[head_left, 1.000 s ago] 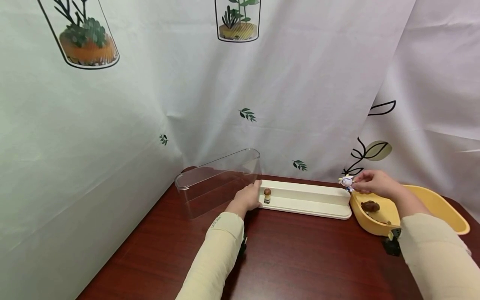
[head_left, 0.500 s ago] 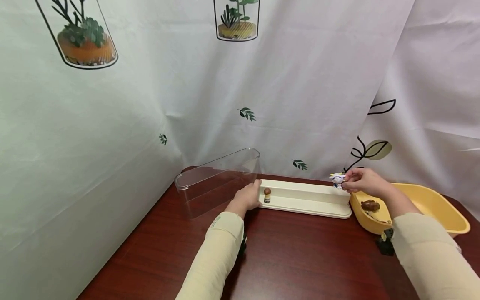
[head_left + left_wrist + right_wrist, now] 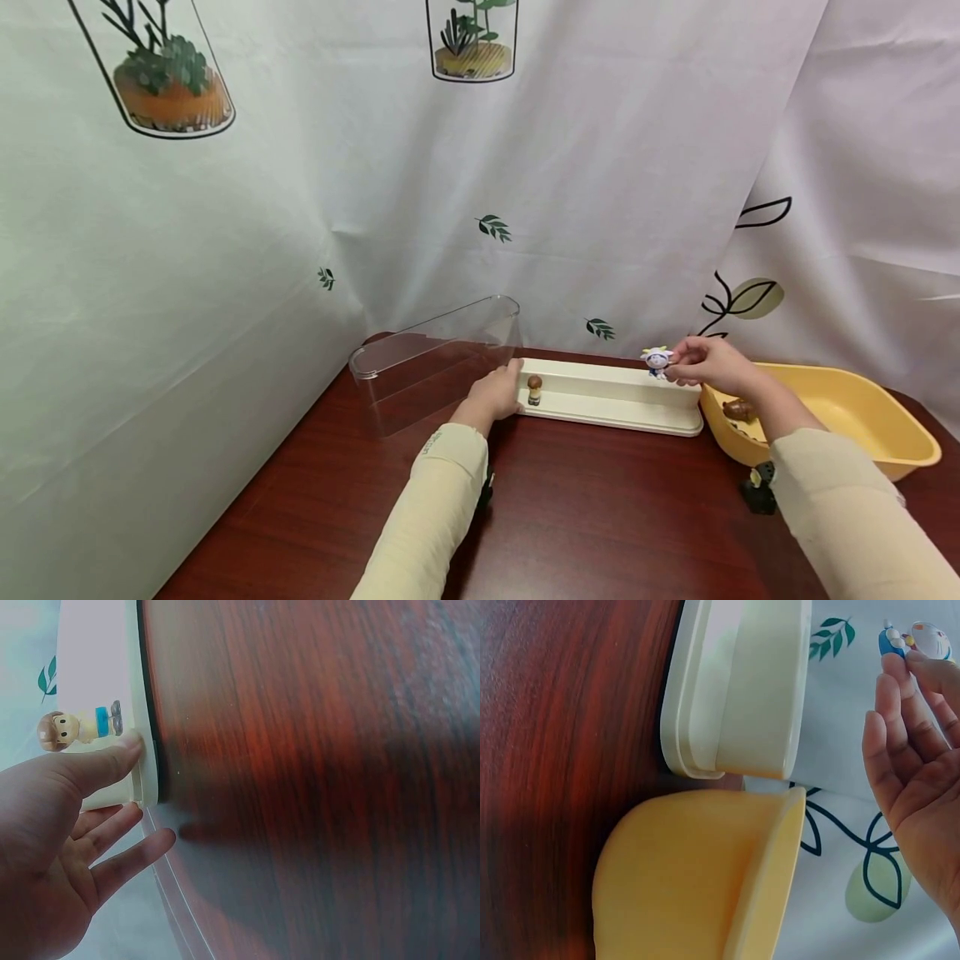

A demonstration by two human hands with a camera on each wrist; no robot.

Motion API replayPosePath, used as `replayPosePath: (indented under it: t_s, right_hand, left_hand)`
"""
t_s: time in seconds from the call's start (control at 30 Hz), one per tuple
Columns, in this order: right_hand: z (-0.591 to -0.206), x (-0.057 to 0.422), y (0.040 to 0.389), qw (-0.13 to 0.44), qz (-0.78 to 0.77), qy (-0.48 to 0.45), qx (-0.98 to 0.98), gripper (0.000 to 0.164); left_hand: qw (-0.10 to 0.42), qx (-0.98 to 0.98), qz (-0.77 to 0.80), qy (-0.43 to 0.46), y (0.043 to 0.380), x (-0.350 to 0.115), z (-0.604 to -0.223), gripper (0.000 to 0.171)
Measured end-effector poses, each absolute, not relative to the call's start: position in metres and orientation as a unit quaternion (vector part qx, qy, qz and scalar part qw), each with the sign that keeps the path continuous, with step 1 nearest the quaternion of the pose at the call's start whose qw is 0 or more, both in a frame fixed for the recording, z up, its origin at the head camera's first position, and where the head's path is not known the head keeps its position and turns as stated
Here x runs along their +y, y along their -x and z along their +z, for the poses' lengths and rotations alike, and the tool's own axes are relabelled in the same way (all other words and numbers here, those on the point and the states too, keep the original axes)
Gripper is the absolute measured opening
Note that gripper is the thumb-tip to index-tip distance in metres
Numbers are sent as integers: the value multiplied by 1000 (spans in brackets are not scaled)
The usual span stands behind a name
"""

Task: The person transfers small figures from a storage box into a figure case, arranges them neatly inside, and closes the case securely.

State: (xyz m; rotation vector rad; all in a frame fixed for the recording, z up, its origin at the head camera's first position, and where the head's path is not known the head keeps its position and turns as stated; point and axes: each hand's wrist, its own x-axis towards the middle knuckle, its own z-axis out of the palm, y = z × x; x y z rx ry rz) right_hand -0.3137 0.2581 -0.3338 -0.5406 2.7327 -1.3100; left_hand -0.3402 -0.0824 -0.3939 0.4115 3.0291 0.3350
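My left hand (image 3: 493, 393) holds the left end of a cream stepped display base (image 3: 600, 408). In the left wrist view its thumb (image 3: 120, 759) lies on the front rim, with the other fingers around the end. Close to that thumb, a small figurine (image 3: 79, 727) with brown hair and a blue band stands on the lower step. My right hand (image 3: 708, 364) pinches another figurine (image 3: 657, 361), white-headed with yellow horns and a blue body, between thumb and fingertips. It is held up over the right part of the base.
A yellow tub (image 3: 862, 417) stands right of the base, with a brown figure (image 3: 738, 409) inside, partly hidden by the right arm. Left of the base is a clear plastic cover (image 3: 435, 367). A printed white curtain (image 3: 600, 208) hangs behind the dark red table (image 3: 600, 508).
My right hand has moved left from the tub's rim to over the base, carrying the white-headed figurine. The left hand and the brown-haired figurine have stayed in place.
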Motion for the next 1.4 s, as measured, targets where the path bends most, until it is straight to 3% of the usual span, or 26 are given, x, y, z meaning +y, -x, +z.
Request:
replayPosePath:
  t_s: [0.5,0.97,1.4]
  right_hand:
    - [-344,244,315,37,-462,179,868,21]
    - [-361,218,327,45,-472,186,860,18]
    - [-374,204,330,46,-507,222,831,18]
  left_hand:
    - [31,980,121,-154,349,-86,-401,84]
    - [-2,963,113,-244,358,-90,-394,88]
    - [-29,961,13,-274,367,-87,-391,75]
